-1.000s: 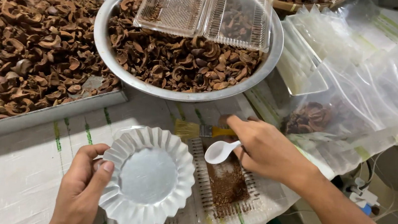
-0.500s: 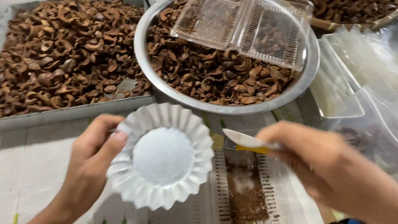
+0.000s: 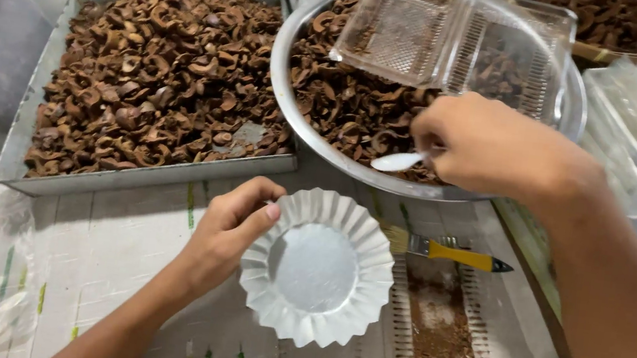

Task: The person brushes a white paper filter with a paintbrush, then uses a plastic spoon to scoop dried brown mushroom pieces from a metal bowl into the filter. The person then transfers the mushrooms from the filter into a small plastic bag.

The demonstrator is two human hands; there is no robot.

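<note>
Leftmost, a rectangular metal tray [image 3: 14, 150] heaped with brown dried husks sits along the table's back edge. Just in front of it the left hand [image 3: 227, 232] pinches the left rim of a fluted foil cup [image 3: 317, 268], thumb over the edge, the cup lying open side up on the white table cover [image 3: 122, 260]. Right of the cup a yellow-handled brush [image 3: 447, 251] lies flat, bristles toward the cup, handle pointing right. Above it the right hand [image 3: 492, 148] is closed around a small white spoon [image 3: 397, 162], apparently by its handle; the spoon's long axis runs left-right, bowl pointing left, over the near rim of a round metal bowl [image 3: 284, 94] of husks with a clear plastic clamshell [image 3: 449, 37] on top.
</note>
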